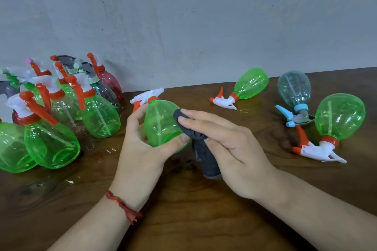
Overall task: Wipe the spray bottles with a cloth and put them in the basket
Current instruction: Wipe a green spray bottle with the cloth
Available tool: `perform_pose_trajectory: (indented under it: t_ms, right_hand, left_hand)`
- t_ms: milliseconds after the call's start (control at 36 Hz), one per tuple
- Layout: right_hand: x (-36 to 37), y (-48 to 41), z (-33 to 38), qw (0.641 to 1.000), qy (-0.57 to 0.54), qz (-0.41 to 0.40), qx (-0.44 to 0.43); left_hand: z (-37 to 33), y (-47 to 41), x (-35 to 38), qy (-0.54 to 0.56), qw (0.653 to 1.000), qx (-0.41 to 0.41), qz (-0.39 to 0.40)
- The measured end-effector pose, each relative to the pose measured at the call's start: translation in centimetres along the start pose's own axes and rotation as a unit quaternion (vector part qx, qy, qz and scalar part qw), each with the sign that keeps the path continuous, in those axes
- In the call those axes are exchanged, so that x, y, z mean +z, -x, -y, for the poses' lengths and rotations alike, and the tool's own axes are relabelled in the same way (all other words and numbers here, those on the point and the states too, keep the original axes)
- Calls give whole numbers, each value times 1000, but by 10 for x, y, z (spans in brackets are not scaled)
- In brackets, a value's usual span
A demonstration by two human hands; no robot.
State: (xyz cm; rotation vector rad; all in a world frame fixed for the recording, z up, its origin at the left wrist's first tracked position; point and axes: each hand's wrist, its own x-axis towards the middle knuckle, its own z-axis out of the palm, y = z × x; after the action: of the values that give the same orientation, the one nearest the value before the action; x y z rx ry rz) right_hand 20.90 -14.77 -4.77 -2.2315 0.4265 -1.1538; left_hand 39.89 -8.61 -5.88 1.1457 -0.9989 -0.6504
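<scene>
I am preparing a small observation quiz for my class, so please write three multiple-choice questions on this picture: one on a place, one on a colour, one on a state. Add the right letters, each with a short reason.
1. Where does the bottle with the blue spray head lie?
A. on the table, right of the right hand
B. on the floor
C. in a basket

2. What colour is the cloth?
A. white
B. dark grey
C. yellow

3. What is the left hand doing?
A. resting flat on the table
B. holding the cloth
C. gripping a green bottle

Answers:
1 A: it lies on its side on the wood, far right.
2 B: the cloth under the right hand's fingers is dark grey.
3 C: its fingers and thumb curl round the green body.
</scene>
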Motion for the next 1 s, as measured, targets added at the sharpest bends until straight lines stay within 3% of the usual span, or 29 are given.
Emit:
perform_pose_trajectory:
  t_ms: [139,250,361,528,639,750,861,1000]
  right_hand:
    - [0,0,-4,1000,-17,-12,-2]
    - [-1,-5,-8,990,-104,-56,74]
    - [-7,-11,-11,951,-240,-88,174]
    - [-6,-12,-12,904,-349,-110,223]
    - [-6,-12,-13,923,-312,-115,192]
    - [-6,-8,-13,982,-131,-92,102]
    - [-5,-6,-13,991,-72,-72,85]
    - [-2,-4,-5,996,-47,-37,64]
  left_hand:
    - [-3,4,3,-40,998,21,33]
    - [-5,13,4,-140,981,75,112]
    - [-1,16,7,-198,962,100,159]
    - [-6,15,4,-164,969,105,149]
    - [-4,14,6,-171,966,111,161]
    - [0,12,6,-230,949,146,157]
    - [1,11,4,-292,929,186,129]
    - [-1,9,4,-179,977,97,58]
